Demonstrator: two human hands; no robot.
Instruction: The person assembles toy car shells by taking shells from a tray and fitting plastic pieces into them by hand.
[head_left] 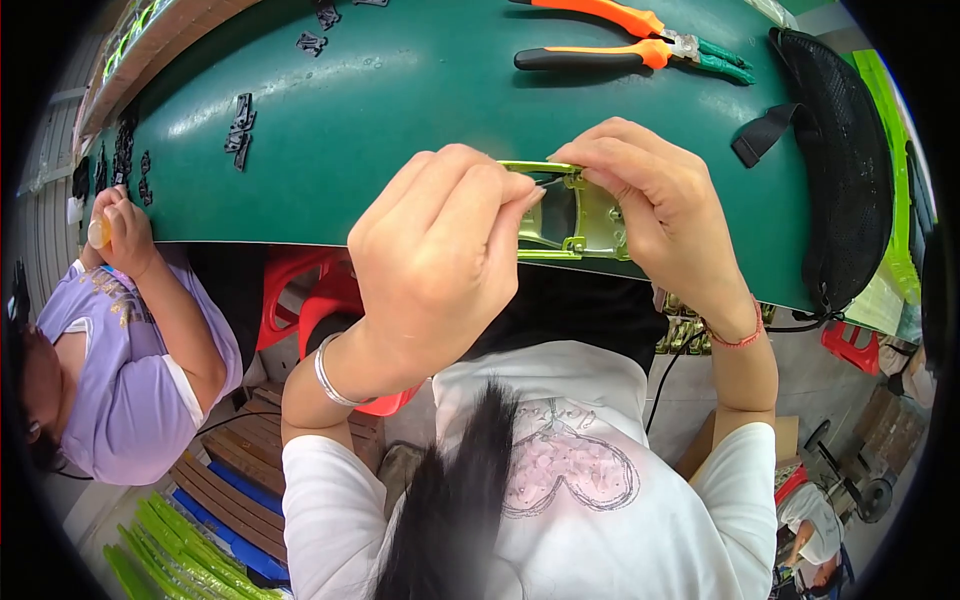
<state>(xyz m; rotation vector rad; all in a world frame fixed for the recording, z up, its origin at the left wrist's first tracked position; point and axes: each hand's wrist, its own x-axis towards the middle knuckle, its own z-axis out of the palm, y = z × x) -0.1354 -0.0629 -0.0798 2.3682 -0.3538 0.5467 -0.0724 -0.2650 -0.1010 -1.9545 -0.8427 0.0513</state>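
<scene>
Just over the near edge of the green-topped table, my two hands hold a shiny lime-green frame-like part with an opening in its middle. My left hand pinches with thumb and forefinger at the part's left side and hides that end. At the right end, my right hand grips the upper edge between thumb and fingers. Whether a smaller piece sits in the left fingertips is hidden. Beyond my hands lies a pair of pliers with orange and black handles and green-covered jaws.
Small black plastic pieces lie on the table's left. A black mesh bag with a strap rests at the right edge. At left, a co-worker in purple holds a yellowish handle. Red stools and green strips stand below.
</scene>
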